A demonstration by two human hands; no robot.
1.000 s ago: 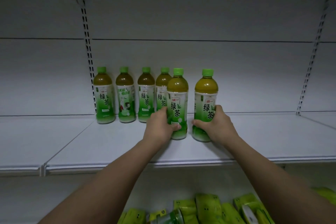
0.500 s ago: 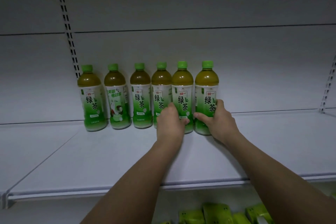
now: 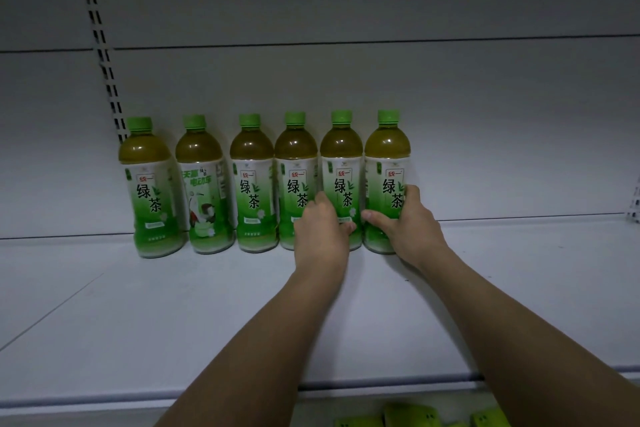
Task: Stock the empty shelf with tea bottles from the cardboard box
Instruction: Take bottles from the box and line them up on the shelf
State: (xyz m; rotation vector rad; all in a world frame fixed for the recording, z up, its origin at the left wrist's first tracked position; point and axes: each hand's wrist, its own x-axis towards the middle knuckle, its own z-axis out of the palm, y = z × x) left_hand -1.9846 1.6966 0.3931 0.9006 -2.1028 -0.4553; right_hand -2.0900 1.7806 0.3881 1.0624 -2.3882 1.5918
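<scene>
— What sort of place is this?
— A shop. The white metal gondola shelf (image 3: 173, 322) sits against a plain white back panel (image 3: 450, 114), hung on a slotted black-and-white upright rail (image 3: 104, 55).
— Anything else?
— Six identical green-capped tea bottles (image 3: 341, 180) lined up, labels facing out, and bright green packaged goods (image 3: 408, 418) stocked below.

Both bare forearms reach forward and up, converging. The left hand (image 3: 322, 225) curls with its back to the camera, thumb tip showing at right. The right hand (image 3: 408, 218) wraps sideways, thumb pointing left.
</scene>
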